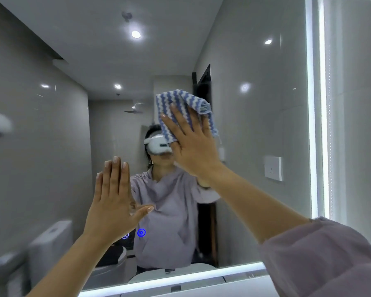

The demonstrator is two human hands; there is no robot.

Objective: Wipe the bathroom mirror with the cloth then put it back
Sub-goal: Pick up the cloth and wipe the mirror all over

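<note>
**Cloth pressed flat to the mirror, both palms on the glass**

The person's right hand (193, 151) is raised high against the bathroom mirror (255, 125), its fingers straight and spread wide. It presses a blue-and-white wavy-striped cloth (180, 103) to the glass rather than gripping it. The cloth lies under the fingers and bunches above and to the right of the fingertips, with one folded corner sticking out and a loose edge hanging beside the palm. A lilac sleeve (321, 258) is pushed up the right forearm.

The left hand (114, 202) is lower and further left. It appears to lie flat against the glass, fingers straight and close together, thumb stretched out to the right, and it holds nothing.

A bright light strip (321, 103) runs down the mirror's right edge and another runs along the bottom. A small blue glowing touch icon (141, 232) sits just below the left thumb, and a second one is half hidden by the wrist.

The reflection shows the person in a white headset (159, 145), a toilet cistern (51, 243), a shower head (134, 109), ceiling spotlights (136, 34) and a white wall plate (273, 168).
</note>
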